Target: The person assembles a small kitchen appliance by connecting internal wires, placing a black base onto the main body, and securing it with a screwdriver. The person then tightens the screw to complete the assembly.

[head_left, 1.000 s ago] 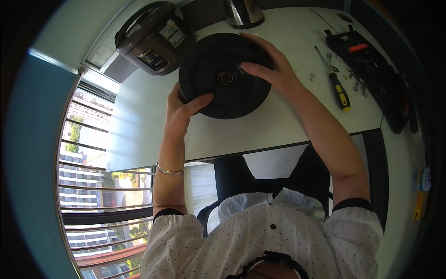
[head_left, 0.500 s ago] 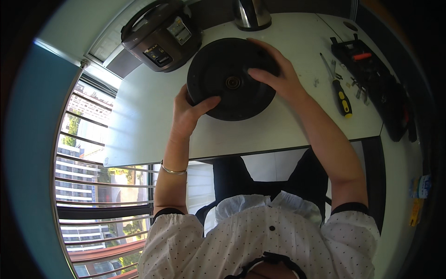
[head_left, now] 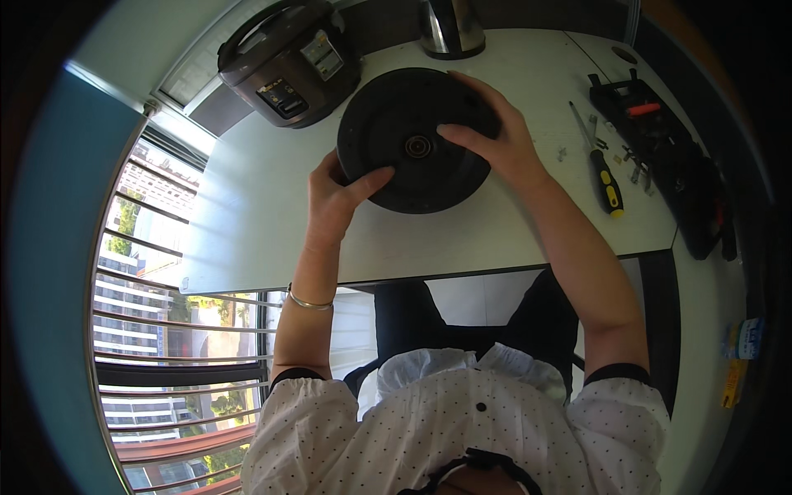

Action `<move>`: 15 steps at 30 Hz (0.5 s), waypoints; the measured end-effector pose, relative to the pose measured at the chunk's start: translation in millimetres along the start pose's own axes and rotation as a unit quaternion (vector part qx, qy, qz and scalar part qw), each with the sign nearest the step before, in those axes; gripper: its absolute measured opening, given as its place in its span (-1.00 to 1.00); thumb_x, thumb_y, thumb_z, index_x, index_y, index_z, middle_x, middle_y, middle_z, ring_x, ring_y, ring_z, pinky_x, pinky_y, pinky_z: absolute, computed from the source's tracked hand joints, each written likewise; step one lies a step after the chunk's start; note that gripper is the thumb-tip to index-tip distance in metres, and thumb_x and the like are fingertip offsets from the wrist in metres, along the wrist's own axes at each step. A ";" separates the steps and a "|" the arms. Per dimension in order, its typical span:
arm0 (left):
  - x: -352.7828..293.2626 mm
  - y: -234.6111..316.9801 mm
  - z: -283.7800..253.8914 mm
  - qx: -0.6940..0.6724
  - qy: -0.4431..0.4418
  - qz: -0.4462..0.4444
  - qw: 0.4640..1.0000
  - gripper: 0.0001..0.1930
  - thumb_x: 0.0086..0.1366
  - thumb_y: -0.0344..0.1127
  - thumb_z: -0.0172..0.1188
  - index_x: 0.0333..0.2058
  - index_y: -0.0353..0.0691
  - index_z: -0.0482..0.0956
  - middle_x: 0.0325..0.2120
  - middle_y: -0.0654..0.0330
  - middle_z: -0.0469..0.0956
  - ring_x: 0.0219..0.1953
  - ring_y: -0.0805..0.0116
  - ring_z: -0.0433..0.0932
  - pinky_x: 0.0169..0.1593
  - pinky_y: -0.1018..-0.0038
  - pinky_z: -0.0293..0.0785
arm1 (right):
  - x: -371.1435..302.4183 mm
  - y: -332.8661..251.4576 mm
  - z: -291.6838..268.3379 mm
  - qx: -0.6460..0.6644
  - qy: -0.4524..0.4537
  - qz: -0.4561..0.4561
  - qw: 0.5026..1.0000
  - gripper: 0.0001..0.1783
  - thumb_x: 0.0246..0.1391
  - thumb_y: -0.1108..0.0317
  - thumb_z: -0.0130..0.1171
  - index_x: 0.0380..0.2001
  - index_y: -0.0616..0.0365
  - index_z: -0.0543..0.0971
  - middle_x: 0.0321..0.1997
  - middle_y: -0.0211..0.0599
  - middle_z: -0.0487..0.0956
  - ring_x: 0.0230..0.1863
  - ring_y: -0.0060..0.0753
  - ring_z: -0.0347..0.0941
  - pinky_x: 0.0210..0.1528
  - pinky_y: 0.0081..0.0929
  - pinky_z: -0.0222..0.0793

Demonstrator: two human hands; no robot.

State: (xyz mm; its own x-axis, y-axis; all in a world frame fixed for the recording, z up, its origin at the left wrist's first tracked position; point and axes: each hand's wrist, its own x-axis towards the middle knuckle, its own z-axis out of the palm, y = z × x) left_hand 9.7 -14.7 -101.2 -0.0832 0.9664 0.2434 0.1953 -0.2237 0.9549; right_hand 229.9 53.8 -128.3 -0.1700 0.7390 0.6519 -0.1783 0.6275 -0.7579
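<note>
A round black disc-shaped base (head_left: 404, 177), with a ringed socket at its centre, is held between my two hands over the table. My left hand (head_left: 337, 191) grips its lower left edge, thumb on the face and fingers behind the rim. On the upper right edge, my right hand (head_left: 499, 136) clasps it, the thumb pointing in toward the centre. The fingers behind the disc are largely hidden. Whether it rests on the tabletop, I cannot tell.
A dark electric cooker (head_left: 289, 70) stands at the back left of the white table (head_left: 247, 223), near a steel kettle (head_left: 451, 29). To the right lie a black-and-yellow screwdriver (head_left: 606, 181), small metal parts (head_left: 635, 169) and a black tool case (head_left: 660, 136). Window bars (head_left: 181, 326) are at left.
The disc and both hands stay almost in place, with the grip unchanged. The whole view has shifted slightly.
</note>
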 end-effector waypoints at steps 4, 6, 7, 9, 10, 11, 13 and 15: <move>1.8 -5.9 -1.1 0.003 0.000 0.014 1.000 -0.51 -0.09 -0.36 0.44 -0.17 -0.50 0.52 -0.33 0.04 0.60 -0.29 0.34 0.57 -0.15 0.52 0.50 | 0.1 -6.4 0.5 0.009 0.005 0.045 0.999 -0.27 -0.10 0.29 0.40 0.15 0.26 0.37 0.01 -0.16 0.52 0.05 -0.32 0.44 0.14 -0.44 0.33; 2.5 -3.6 -0.2 0.013 0.001 0.019 1.000 -0.49 -0.10 -0.35 0.45 -0.16 -0.50 0.52 -0.33 0.04 0.60 -0.29 0.33 0.58 -0.16 0.52 0.50 | -1.1 -8.8 0.7 0.054 0.008 0.069 0.996 -0.29 -0.09 0.31 0.38 0.16 0.21 0.38 0.05 -0.15 0.49 0.10 -0.31 0.40 0.19 -0.41 0.28; 2.2 -2.5 0.1 0.018 0.002 0.022 1.000 -0.48 -0.10 -0.35 0.45 -0.16 -0.50 0.52 -0.33 0.04 0.60 -0.30 0.33 0.58 -0.16 0.52 0.50 | -1.9 -9.3 1.5 0.066 0.012 0.075 0.995 -0.30 -0.09 0.33 0.37 0.15 0.22 0.38 0.05 -0.15 0.49 0.09 -0.31 0.41 0.18 -0.42 0.29; 2.2 -1.7 0.9 0.025 0.008 0.021 0.999 -0.47 -0.09 -0.33 0.44 -0.13 -0.50 0.51 -0.33 0.03 0.60 -0.30 0.34 0.58 -0.16 0.52 0.50 | -2.3 -8.7 2.8 0.089 0.019 0.088 0.992 -0.32 -0.08 0.37 0.36 0.15 0.24 0.38 0.04 -0.15 0.49 0.08 -0.32 0.42 0.17 -0.43 0.31; 2.1 -1.4 1.1 0.029 0.011 0.021 0.999 -0.46 -0.08 -0.33 0.44 -0.12 -0.50 0.51 -0.33 0.03 0.60 -0.31 0.34 0.58 -0.17 0.52 0.50 | -2.3 -8.9 3.1 0.087 0.022 0.087 0.992 -0.32 -0.08 0.38 0.36 0.14 0.25 0.38 0.04 -0.14 0.49 0.07 -0.32 0.42 0.17 -0.43 0.32; 1.8 -2.1 0.8 0.047 0.018 0.020 0.999 -0.44 -0.07 -0.31 0.43 -0.10 -0.51 0.49 -0.34 0.03 0.60 -0.31 0.34 0.58 -0.17 0.52 0.50 | -2.5 -8.8 3.5 0.085 0.024 0.086 0.992 -0.32 -0.09 0.38 0.37 0.14 0.25 0.38 0.04 -0.14 0.49 0.07 -0.31 0.43 0.17 -0.43 0.32; 1.1 -4.2 -0.3 0.082 0.031 0.018 0.996 -0.40 -0.05 -0.28 0.42 -0.06 -0.51 0.46 -0.34 0.04 0.61 -0.31 0.34 0.58 -0.17 0.51 0.50 | -2.7 -8.2 4.1 0.077 0.025 0.079 0.994 -0.32 -0.09 0.39 0.37 0.14 0.26 0.38 0.04 -0.14 0.50 0.07 -0.32 0.43 0.17 -0.43 0.32; -2.4 -4.8 -0.3 0.132 0.045 0.015 0.990 -0.36 -0.03 -0.24 0.42 -0.03 -0.52 0.43 -0.33 0.03 0.60 -0.29 0.35 0.58 -0.18 0.53 0.49 | -2.9 -7.2 4.0 0.062 0.024 0.068 0.995 -0.33 -0.09 0.39 0.37 0.14 0.26 0.39 0.04 -0.14 0.50 0.08 -0.32 0.42 0.18 -0.43 0.31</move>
State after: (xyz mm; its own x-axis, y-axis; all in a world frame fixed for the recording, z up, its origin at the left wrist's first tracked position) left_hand 8.6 -15.9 -106.3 -0.1574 0.9417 0.2974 0.4470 -0.2005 0.8717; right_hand 227.8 46.1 -124.7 -0.1549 0.8279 0.5390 -0.2747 0.4880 -0.8285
